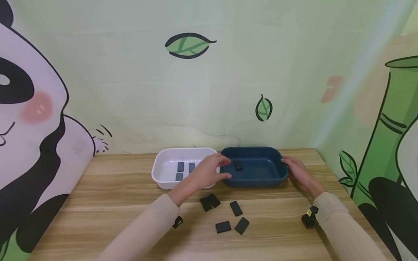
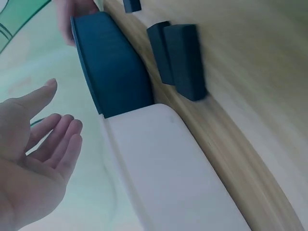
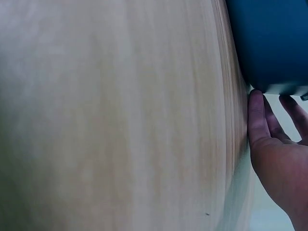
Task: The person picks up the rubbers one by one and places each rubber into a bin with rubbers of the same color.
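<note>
My left hand (image 1: 208, 169) is positioned above the adjoining ends of the two trays. Its fingers (image 2: 71, 154) are extended and slightly bent, with the thumb set apart from them; they hold nothing. My right hand (image 1: 302, 175) is at the right end of the blue tray (image 1: 254, 182). Its fingers (image 3: 258, 115) are nearly straight, spread apart, with the tips against the end wall of that tray.

The blue tray and the white tray (image 1: 167, 185) rest end to end on the wood-grain surface (image 1: 124, 188), white to the left. One dark block (image 1: 238, 165) lies in the blue tray, toward its left end. At least three grey-blue blocks (image 1: 180, 166) lie in the white tray; my left arm and hand cover part of its interior, so I cannot tell the full count.

Five loose black blocks (image 1: 223, 227) lie flat in front of the trays: two side by side, close together, nearest the white tray, and three spaced apart to their right. A backdrop (image 1: 130, 90) with a printed leaf (image 1: 187, 45) stands behind the surface.
</note>
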`<state>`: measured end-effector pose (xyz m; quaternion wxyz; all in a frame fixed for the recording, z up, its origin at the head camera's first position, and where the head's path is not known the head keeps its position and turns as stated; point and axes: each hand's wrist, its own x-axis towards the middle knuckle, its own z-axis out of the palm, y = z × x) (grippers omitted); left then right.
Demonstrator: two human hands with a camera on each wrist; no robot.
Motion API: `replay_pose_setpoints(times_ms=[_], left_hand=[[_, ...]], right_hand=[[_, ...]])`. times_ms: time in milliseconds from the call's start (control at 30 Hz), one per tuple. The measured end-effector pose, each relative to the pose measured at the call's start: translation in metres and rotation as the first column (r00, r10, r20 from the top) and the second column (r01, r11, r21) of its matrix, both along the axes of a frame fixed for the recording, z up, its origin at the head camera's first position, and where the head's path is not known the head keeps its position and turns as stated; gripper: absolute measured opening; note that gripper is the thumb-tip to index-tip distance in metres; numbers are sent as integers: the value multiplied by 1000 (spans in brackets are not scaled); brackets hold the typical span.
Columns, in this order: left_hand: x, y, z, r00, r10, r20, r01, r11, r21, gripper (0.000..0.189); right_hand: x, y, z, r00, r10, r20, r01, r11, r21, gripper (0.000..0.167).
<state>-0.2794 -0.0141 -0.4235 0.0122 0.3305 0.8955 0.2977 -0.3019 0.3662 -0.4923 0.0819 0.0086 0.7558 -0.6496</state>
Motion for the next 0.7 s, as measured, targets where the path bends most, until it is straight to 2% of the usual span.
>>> replay_pose_setpoints(times_ms=[233, 467, 567, 700], left_hand=[[34, -25, -1, 1000, -8, -4, 8, 996, -88, 45], [68, -39, -16, 1000, 1, -13, -4, 984, -176, 47], [76, -45, -26, 999, 30, -44, -39, 979, -202, 49], [79, -50, -36, 995, 83, -63, -93, 979, -183, 49]], right_hand=[[-1, 0, 0, 1000, -4, 21, 3, 1000, 15, 63], [0, -2, 3, 999, -4, 36, 3, 1000, 23, 64], [0, -2, 3, 1000, -4, 25, 4, 1000, 16, 64], [1, -1, 2, 1000, -3, 19, 3, 1000, 14, 63]])
